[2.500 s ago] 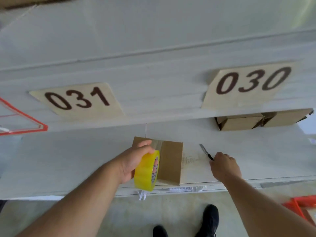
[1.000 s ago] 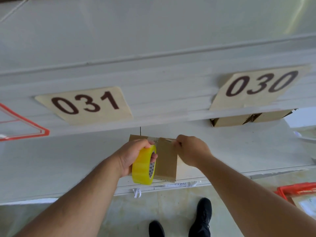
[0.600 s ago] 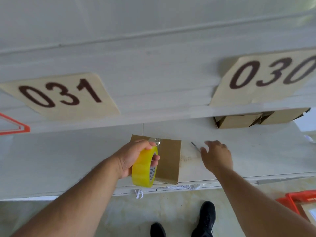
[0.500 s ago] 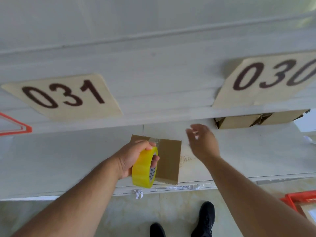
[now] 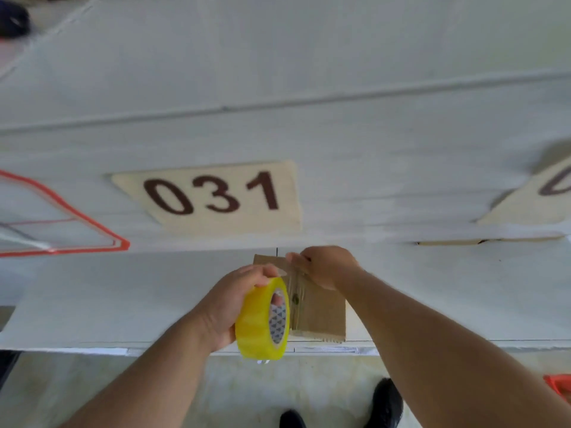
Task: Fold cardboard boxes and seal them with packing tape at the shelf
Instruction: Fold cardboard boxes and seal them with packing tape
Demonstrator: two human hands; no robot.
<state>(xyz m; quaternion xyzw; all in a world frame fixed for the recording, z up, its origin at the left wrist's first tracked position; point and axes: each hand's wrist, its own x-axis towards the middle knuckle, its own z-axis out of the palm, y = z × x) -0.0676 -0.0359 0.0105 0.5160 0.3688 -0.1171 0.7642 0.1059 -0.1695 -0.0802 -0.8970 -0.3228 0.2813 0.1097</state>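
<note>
1. One flat brown cardboard box [image 5: 321, 313] was seen lying on the white shelf board [image 5: 123, 304], close to its front edge.
2. One roll of yellow-tinted clear packing tape [image 5: 262, 319] was counted, held upright just left of the box, its core printed with a small triangle pattern; no brand name could be read.
3. A strip of clear tape [image 5: 295, 291] was seen stretched from the roll across the top of the box, wrinkled along its length.
4. Two bare hands were visible, both forearms reaching forward from the bottom of the view.
5. The left hand [image 5: 234, 304] was curled round the roll, with the thumb on the outer rim and a fingertip showing through the core.
6. The right hand [image 5: 324, 267] was placed at the far edge of the box, its fingers bent and pinching the free end of the tape there.
7. Two cream paper labels were counted on the face of the shelf above: one label [image 5: 216, 196] was read as "031"; on the other label [image 5: 531, 199], at the right edge, only part of one dark digit was shown.
8. One clear pouch with an orange border [image 5: 61, 223] was seen hanging at the left.
9. A thin sliver of further cardboard [image 5: 482, 241] was visible under the upper shelf at the right.
10. Two black shoes [image 5: 383, 403] were seen on the pale floor below.
</note>
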